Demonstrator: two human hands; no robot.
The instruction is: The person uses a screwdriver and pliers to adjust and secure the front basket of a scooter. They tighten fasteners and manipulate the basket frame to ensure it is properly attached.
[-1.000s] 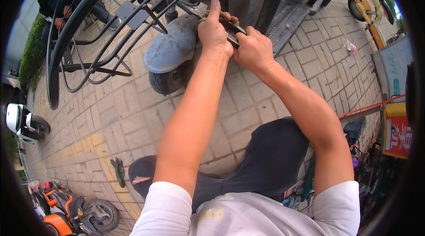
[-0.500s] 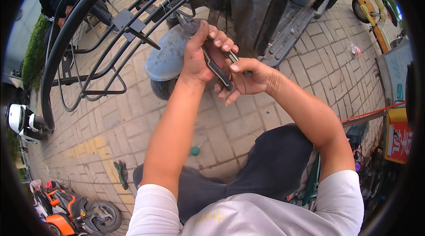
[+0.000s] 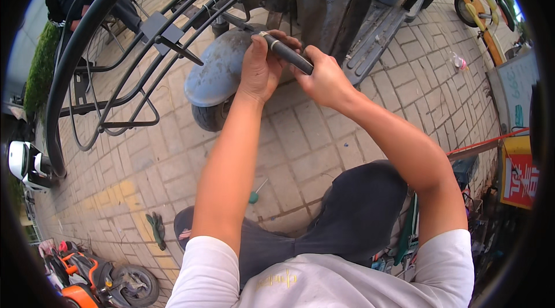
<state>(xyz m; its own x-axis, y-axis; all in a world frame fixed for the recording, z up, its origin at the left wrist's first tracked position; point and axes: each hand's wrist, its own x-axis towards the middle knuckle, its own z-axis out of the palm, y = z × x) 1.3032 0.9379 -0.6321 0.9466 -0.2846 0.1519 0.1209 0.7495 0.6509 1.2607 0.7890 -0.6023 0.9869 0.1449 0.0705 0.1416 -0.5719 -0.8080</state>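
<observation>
Pliers with dark, pale-edged handles (image 3: 289,55) are held in front of a vehicle's dusty blue front fender (image 3: 213,71). My left hand (image 3: 261,71) is closed around them near the head end, thumb up along the side. My right hand (image 3: 325,80) grips the lower end of the handles, its thumb lying along them. The jaws point up and away toward the black tube rack (image 3: 151,54) and the parts above the fender; whether they grip anything there cannot be made out. Most of my fingers are hidden behind the handles.
A green-handled screwdriver (image 3: 254,197) and a dark green glove (image 3: 155,230) lie on the paving bricks by my knees. An orange scooter (image 3: 87,279) is at the lower left. A person (image 3: 118,4) sits beyond the rack. A red and yellow sign (image 3: 519,172) stands right.
The pliers' handles, spread apart before, now line up as one. My right hand has turned over and closed on them. The pliers have shifted up toward the vehicle.
</observation>
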